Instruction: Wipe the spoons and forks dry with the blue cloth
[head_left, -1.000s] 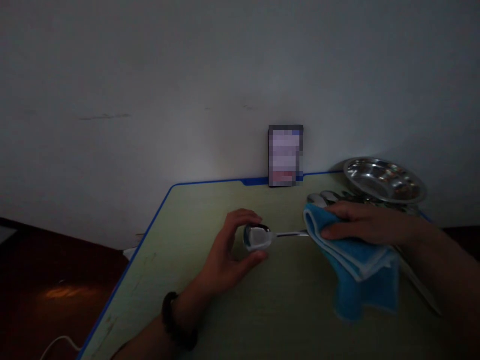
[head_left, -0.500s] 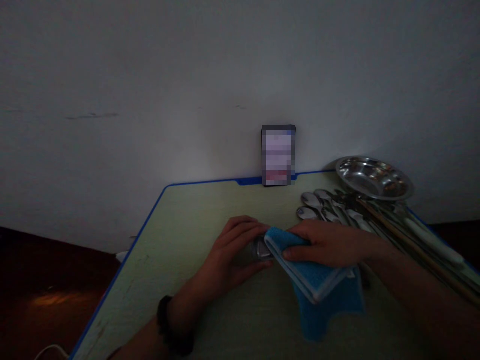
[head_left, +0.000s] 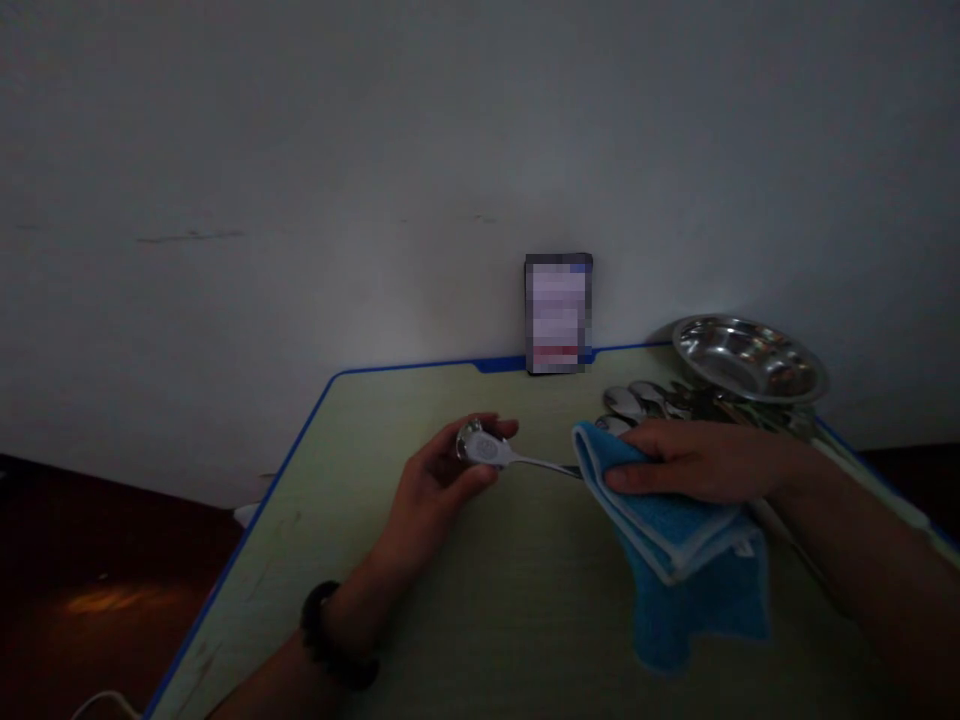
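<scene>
A shiny metal spoon lies crosswise over the table. My left hand is closed around its bowl end, thumb at the near side and fingers behind. The thin handle runs right and disappears into a folded blue cloth with white edging. My right hand grips that cloth, thumb on top, around the handle's hidden far part. One loose flap of the cloth hangs down below my right hand.
Several metal spoons and other long utensils lie at the right, partly behind my right arm. A steel bowl stands at the back right corner. A phone leans on the wall behind the blue-edged table.
My right hand and the cloth have moved right along the handle, away from my left hand. My left hand has shifted slightly left, and the spoon's bowl and handle have come into view.
</scene>
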